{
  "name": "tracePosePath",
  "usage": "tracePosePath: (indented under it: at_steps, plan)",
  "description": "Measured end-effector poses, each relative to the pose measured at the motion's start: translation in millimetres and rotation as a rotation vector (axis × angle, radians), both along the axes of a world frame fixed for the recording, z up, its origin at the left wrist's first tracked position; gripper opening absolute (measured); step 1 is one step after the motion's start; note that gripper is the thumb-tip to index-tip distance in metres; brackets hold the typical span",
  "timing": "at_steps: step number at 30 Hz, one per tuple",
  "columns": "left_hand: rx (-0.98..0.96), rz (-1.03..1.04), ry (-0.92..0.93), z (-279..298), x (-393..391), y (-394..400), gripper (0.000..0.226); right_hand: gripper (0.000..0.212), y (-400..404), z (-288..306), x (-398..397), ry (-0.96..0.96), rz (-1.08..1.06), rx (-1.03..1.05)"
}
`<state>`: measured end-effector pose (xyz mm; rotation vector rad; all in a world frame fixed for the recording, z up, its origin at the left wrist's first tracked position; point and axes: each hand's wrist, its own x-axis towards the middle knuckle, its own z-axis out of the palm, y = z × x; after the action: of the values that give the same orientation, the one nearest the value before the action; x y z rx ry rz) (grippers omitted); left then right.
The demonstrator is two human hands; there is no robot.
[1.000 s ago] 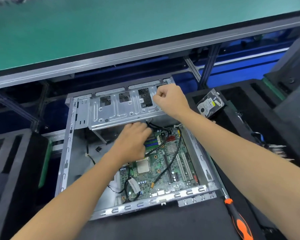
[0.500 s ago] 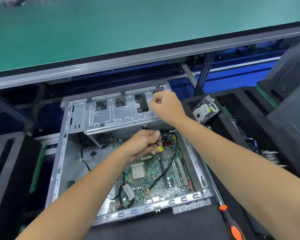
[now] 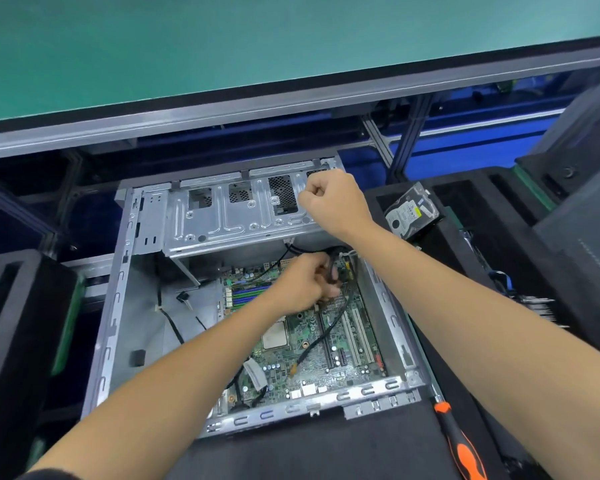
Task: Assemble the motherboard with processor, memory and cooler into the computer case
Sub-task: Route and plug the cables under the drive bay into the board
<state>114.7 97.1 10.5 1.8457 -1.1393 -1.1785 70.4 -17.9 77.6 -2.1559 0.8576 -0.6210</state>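
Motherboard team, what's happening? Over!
Left hand pinching black cable over motherboard. Right hand fisted at drive cage. Loose cables across board; no cooler seen.

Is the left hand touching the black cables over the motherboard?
Touching. The head view shows the left hand with fingers curled round the black cables above the motherboard.

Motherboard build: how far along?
Done: motherboard lies in the case, processor seated. In hand: left hand pinches a black cable over the board; right hand is fisted at the drive cage. Left: no cooler visible; memory slots look empty.
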Motion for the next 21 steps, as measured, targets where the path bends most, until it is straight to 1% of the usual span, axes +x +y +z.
tracePosePath:
  at_steps: [2, 4, 6, 11, 15, 18, 21]
  plan:
    - [-0.064, 0.079, -0.169, -3, -13, -12, 0.028, 0.021, 0, 0, 0, -0.008, 0.003, -0.004]
    - [-0.095, 0.154, -0.231, -6, -18, -20, 0.032, 0.02, -1, 0, 0, -0.011, 0.005, -0.004]
    - [-0.101, 0.197, -0.224, -8, -19, -24, 0.028, 0.02, -1, 0, 0, -0.007, 0.001, -0.004]
    - [-0.088, 0.285, -0.219, -15, -24, -27, 0.007, 0.02, -1, 0, 0, -0.009, 0.002, -0.007]
    - [-0.1, 0.339, -0.183, -18, -26, -32, 0.009, 0.022, -1, 0, -1, -0.002, -0.003, -0.006]
    - [-0.101, 0.329, -0.186, -20, -29, -34, 0.004, 0.021, -1, -1, -1, 0.013, 0.0, -0.019]
    - [-0.101, 0.307, -0.216, -22, -30, -35, 0.009, 0.021, -1, -1, -1, 0.019, 0.005, -0.025]
